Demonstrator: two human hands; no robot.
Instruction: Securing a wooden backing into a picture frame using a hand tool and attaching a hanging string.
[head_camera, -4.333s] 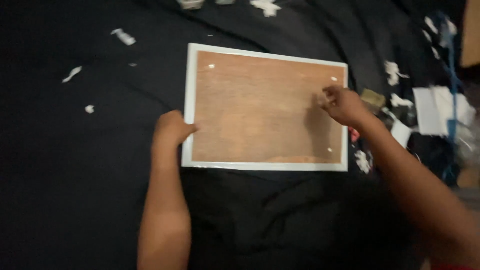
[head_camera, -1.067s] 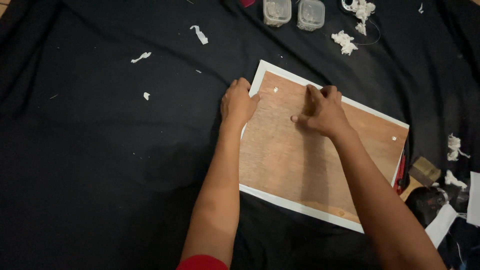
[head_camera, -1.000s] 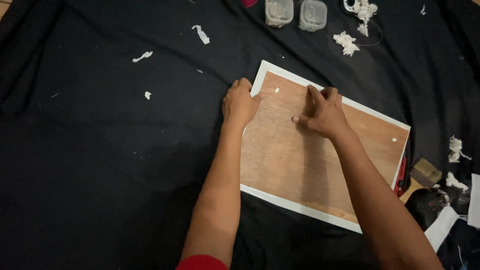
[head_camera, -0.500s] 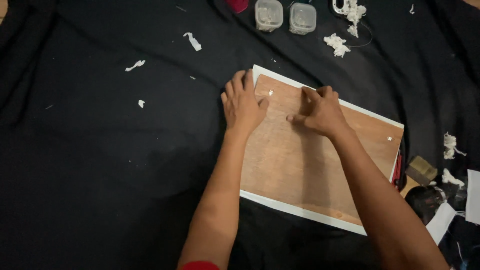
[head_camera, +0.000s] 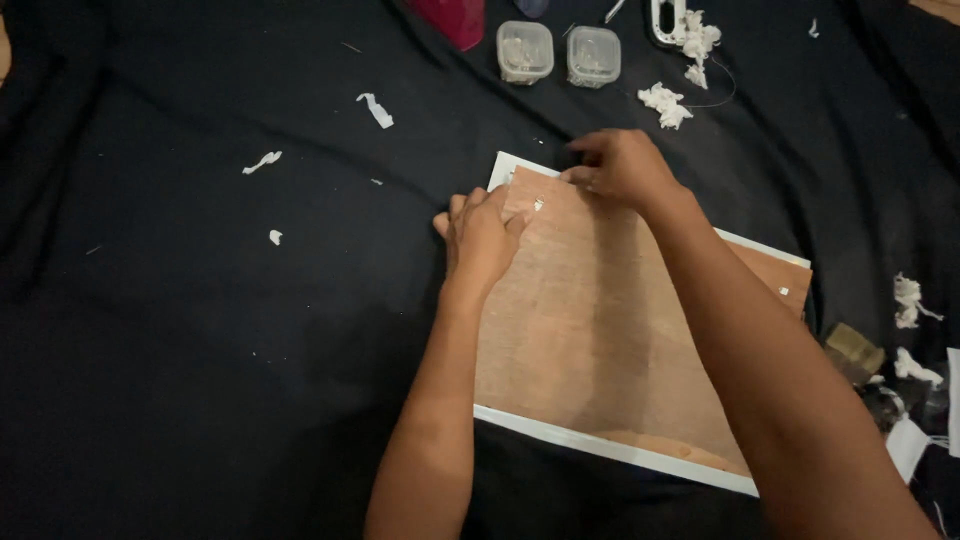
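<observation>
A flat rectangular picture frame (head_camera: 640, 455) is lying face down on wrinkled black cloth (head_camera: 200, 330), showing a matte brown wooden backing board (head_camera: 590, 340) inside a smooth white border. Its long axis is running diagonally from the upper left to the lower right. The left hand (head_camera: 483, 235) is pressing its spread fingers flat on the frame's left edge. The right hand (head_camera: 622, 165) is curling its fingers over the top edge, near a small metal tab (head_camera: 539, 204). Two clear plastic tubs (head_camera: 558, 52) and white cotton scraps (head_camera: 665, 103) are sitting beyond it.
</observation>
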